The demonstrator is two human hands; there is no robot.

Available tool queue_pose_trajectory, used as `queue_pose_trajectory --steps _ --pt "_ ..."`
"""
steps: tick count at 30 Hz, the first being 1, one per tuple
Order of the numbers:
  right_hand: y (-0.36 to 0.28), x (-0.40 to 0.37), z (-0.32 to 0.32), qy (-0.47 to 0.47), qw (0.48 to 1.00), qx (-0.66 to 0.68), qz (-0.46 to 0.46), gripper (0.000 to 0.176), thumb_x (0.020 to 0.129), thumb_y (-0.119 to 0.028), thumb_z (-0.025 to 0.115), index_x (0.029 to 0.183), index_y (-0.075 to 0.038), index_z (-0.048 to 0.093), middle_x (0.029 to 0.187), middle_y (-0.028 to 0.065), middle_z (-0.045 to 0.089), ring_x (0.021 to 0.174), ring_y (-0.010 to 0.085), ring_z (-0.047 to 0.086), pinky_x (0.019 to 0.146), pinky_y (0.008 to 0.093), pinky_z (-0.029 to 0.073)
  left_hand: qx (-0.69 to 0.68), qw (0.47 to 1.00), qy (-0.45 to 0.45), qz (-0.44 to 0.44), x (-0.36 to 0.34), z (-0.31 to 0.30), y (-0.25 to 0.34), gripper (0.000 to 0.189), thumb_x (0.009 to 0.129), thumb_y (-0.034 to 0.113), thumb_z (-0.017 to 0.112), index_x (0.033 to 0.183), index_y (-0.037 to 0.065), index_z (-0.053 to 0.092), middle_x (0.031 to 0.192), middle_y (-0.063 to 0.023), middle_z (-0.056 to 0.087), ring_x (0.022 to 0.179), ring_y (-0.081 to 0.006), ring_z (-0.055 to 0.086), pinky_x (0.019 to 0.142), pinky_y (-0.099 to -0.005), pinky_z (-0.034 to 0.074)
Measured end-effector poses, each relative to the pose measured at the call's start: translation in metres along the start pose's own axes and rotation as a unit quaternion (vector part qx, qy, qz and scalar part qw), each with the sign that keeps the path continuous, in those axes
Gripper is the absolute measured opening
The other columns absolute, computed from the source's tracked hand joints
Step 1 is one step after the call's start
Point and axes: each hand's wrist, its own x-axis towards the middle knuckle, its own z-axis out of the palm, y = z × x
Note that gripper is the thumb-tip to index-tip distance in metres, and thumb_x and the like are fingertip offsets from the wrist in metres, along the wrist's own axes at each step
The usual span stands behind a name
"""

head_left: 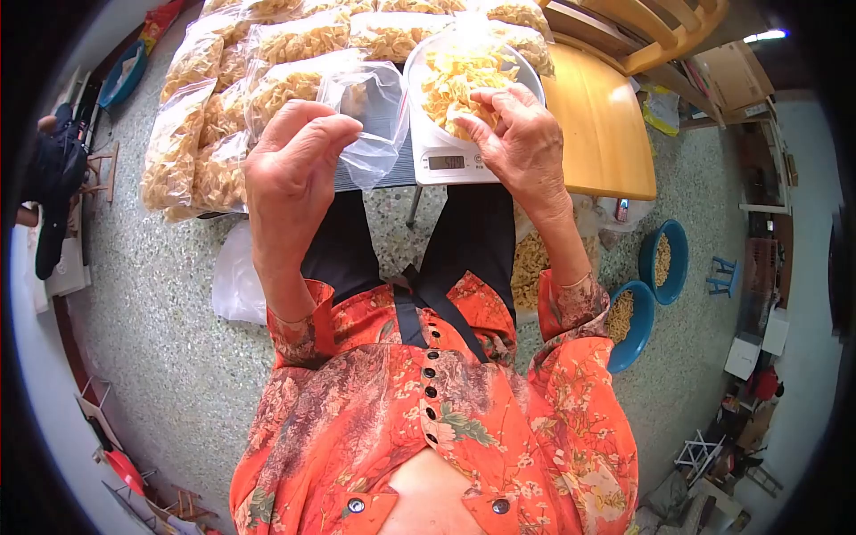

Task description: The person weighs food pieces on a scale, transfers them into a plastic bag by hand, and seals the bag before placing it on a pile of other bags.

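My left hand [299, 165] is closed in a pinch on the rim of a clear plastic bag [373, 152], which hangs with its mouth apart over the table's front edge. To the right, a white kitchen scale [455, 169] with a lit display carries a round bowl [535, 85]. Pale yellow dried slices [459, 76] are heaped in the bowl. My right hand [522, 134] reaches over the front right of the heap, thumb and fingers curled around some slices at its edge. The fingertips partly hide what they grip.
Several filled clear bags [178, 143] are stacked on the table's left and back. A wooden chair [597, 125] stands at the right. On the speckled floor are blue basins [664, 263] of pale pieces, a large open bag [530, 267] and a white plastic bag [239, 276].
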Motion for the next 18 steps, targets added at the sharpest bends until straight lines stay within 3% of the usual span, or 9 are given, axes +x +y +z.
queue_pose_trajectory --steps 1,5,9,11,12,13,16,17,18 --pt "0.001 0.001 0.001 0.011 1.0 0.001 -0.001 0.032 0.081 -0.025 0.08 0.104 -0.004 0.072 0.099 0.0144 0.068 0.086 0.0324 0.069 0.075 0.0397 0.056 0.001 1.0 0.002 -0.009 0.0 0.001 0.0 0.019 0.078 -0.01 0.072 0.092 0.003 0.073 0.087 -0.0087 0.064 0.079 -0.0213 0.066 0.067 -0.0319 0.053" --pt "0.003 0.008 -0.004 0.025 1.0 0.013 0.004 0.027 0.082 -0.02 0.08 0.1 -0.002 0.073 0.093 0.0141 0.069 0.079 0.0295 0.069 0.071 0.0374 0.056 0.017 1.0 0.013 0.004 -0.005 0.006 -0.008 0.022 0.077 -0.01 0.072 0.092 0.005 0.073 0.095 -0.0086 0.065 0.081 -0.0214 0.066 0.067 -0.0326 0.054" --pt "0.004 0.016 -0.012 0.049 0.996 0.071 0.014 0.022 0.084 -0.014 0.08 0.097 0.002 0.072 0.084 0.014 0.069 0.068 0.0211 0.066 0.066 0.0318 0.054 0.045 0.999 0.016 0.004 -0.007 0.007 -0.013 0.026 0.074 -0.01 0.072 0.094 0.007 0.075 0.103 -0.0078 0.064 0.084 -0.0217 0.065 0.071 -0.0327 0.054" --pt "0.005 0.018 -0.014 0.058 0.983 0.157 0.08 0.024 0.086 -0.015 0.08 0.099 0.003 0.072 0.081 0.0123 0.069 0.065 0.016 0.064 0.064 0.029 0.053 0.056 0.998 0.015 0.0 -0.008 0.008 -0.013 0.027 0.074 -0.01 0.072 0.094 0.008 0.075 0.104 -0.0077 0.064 0.085 -0.0218 0.065 0.072 -0.0326 0.054" --pt "0.011 0.018 -0.01 0.069 0.972 0.201 0.102 0.025 0.089 -0.016 0.079 0.102 0.004 0.072 0.077 0.0063 0.068 0.065 0.0117 0.061 0.063 0.0268 0.052 0.054 0.998 0.017 -0.005 -0.008 0.008 -0.011 0.027 0.073 -0.01 0.072 0.094 0.008 0.076 0.105 -0.0074 0.064 0.085 -0.0216 0.064 0.073 -0.0327 0.054" --pt "0.014 0.019 -0.01 0.07 0.972 0.2 0.101 0.025 0.089 -0.016 0.079 0.102 0.004 0.072 0.077 0.0063 0.068 0.065 0.0117 0.061 0.063 0.0268 0.052 0.052 0.998 0.02 -0.01 -0.007 0.009 -0.01 0.028 0.073 -0.01 0.072 0.095 0.008 0.076 0.105 -0.0072 0.065 0.086 -0.0215 0.064 0.073 -0.0329 0.054" --pt "0.02 0.02 -0.015 0.07 0.893 0.388 0.219 0.024 0.093 -0.017 0.076 0.104 0.003 0.072 0.077 -0.0023 0.065 0.063 0.0043 0.056 0.055 0.0208 0.048 0.067 0.996 0.048 0.027 -0.005 0.012 -0.011 0.027 0.073 -0.011 0.072 0.094 0.006 0.075 0.104 -0.0078 0.064 0.084 -0.0209 0.064 0.071 -0.0321 0.054" --pt "0.023 0.02 -0.016 0.072 0.893 0.389 0.216 0.024 0.093 -0.017 0.076 0.104 0.003 0.072 0.077 -0.0023 0.065 0.063 0.0043 0.056 0.055 0.0208 0.048 0.069 0.996 0.049 0.029 -0.005 0.012 -0.011 0.027 0.073 -0.011 0.072 0.094 0.006 0.075 0.104 -0.0078 0.064 0.084 -0.0209 0.064 0.071 -0.0321 0.054" --pt "0.027 0.019 -0.015 0.08 0.837 0.491 0.229 0.022 0.093 -0.017 0.075 0.104 0.003 0.071 0.077 -0.0021 0.065 0.062 0.0033 0.054 0.052 0.02 0.046 0.049 0.998 0.044 0.016 -0.005 0.011 -0.011 0.024 0.076 -0.011 0.073 0.095 0.004 0.075 0.102 -0.0078 0.065 0.086 -0.0192 0.065 0.074 -0.0304 0.054"
